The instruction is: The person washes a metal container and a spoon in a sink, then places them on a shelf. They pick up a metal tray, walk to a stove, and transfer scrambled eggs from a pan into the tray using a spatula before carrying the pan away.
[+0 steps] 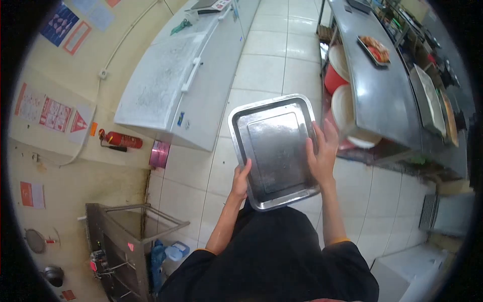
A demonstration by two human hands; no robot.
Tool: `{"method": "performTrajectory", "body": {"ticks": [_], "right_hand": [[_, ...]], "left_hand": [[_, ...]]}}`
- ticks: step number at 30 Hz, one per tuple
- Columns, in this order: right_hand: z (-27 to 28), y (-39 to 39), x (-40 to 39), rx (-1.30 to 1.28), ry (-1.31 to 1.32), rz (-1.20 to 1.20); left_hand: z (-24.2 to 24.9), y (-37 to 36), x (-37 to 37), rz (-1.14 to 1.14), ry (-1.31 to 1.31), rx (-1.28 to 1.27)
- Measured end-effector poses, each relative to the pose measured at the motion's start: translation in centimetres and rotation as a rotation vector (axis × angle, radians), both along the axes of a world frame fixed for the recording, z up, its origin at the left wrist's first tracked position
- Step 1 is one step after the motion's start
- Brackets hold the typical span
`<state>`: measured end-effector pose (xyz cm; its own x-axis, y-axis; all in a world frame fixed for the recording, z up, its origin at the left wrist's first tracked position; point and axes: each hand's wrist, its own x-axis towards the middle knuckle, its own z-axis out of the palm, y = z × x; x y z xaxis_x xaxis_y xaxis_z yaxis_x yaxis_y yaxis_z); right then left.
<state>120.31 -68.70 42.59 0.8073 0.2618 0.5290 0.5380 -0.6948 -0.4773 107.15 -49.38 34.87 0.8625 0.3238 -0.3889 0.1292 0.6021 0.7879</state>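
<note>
A rectangular metal tray (275, 151) with a raised rim is held in front of my body, over the tiled floor, and nothing lies in it. My left hand (241, 182) grips its left edge near the lower corner, thumb over the rim. At the right edge, my right hand (323, 153) has its thumb over the rim and its fingers spread upward. The undersides of both hands' grips are hidden behind the tray.
A white chest freezer (166, 75) stands ahead on the left. To the right runs a steel counter (375, 90) with a small food tray (374, 51) on it and red buckets (334, 78) beneath. A metal frame (121, 231) is at lower left, near a fire extinguisher (123, 140).
</note>
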Motion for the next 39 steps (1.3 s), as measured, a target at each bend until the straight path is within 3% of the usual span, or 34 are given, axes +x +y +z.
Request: {"method": "performTrajectory", "body": {"ticks": [6, 10, 13, 15, 17, 19, 20, 22, 24, 26, 28, 30, 32, 33, 34, 36, 38, 39], "right_hand": [[1.6, 8.0, 24.3, -0.02, 0.089, 0.084], [1.2, 11.4, 36.8, 0.16, 0.333, 0.099], [1.0, 11.8, 44.0, 0.17, 0.429, 0.037], [-2.5, 11.2, 49.0, 0.215, 0.497, 0.008], [-4.2, 11.6, 53.6, 0.177, 0.602, -0.109], [-11.0, 8.1, 58.0, 0.222, 0.726, -0.14], [-15.6, 7.4, 61.0, 0.387, 0.868, -0.048], [-17.4, 7.4, 68.5, 0.461, 1.179, -0.026], [-18.7, 9.7, 77.4, 0.948, 1.238, -0.128], [-19.2, 12.4, 88.0, 0.911, 1.224, -0.024], [-14.5, 16.9, 100.0, 0.845, 1.342, 0.002], [-11.1, 21.3, 110.6, 0.628, 1.26, 0.133], [-11.9, 24.6, 120.2, 0.581, 1.228, 0.172], [-12.5, 26.4, 124.9, 0.55, 1.194, 0.204], [-13.1, 28.0, 129.2, 0.553, 1.188, 0.21], [-13.7, 30.5, 137.0, 0.576, 1.269, 0.106], [-15.7, 30.1, 144.2, 0.401, 1.247, -0.191], [-15.1, 30.8, 146.6, 0.443, 1.243, -0.232]], "left_hand": [[-0.8, 8.1, 22.3, 0.009, -0.125, -0.223], [1.1, 13.7, 37.8, -0.087, -0.137, -0.238], [0.7, 16.9, 49.5, -0.096, 0.007, -0.128], [0.6, 18.6, 57.8, -0.096, 0.026, 0.063], [-0.7, 20.6, 65.9, -0.15, 0.047, 0.101], [-4.0, 20.2, 73.5, -0.2, 0.102, 0.119], [-2.4, 20.1, 77.6, -0.163, 0.191, 0.154], [-6.0, 21.5, 86.5, -0.323, 0.145, -0.002], [-6.3, 22.5, 95.1, -0.339, 0.108, -0.039], [-4.0, 25.1, 102.6, -0.319, 0.189, 0.01], [-1.1, 27.4, 110.4, -0.343, 0.161, 0.004], [-3.4, 31.6, 117.4, -0.399, 0.175, -0.043], [-5.0, 35.0, 125.0, -0.243, 0.051, -0.01], [0.2, 35.3, 128.8, -0.068, 0.146, 0.116], [-0.9, 37.4, 133.2, -0.066, 0.14, 0.122], [-2.2, 42.3, 141.8, 0.218, 0.034, 0.679], [1.7, 46.4, 151.2, 0.143, -0.212, 0.634], [8.1, 48.3, 155.5, 0.072, -0.228, 0.986]]}}
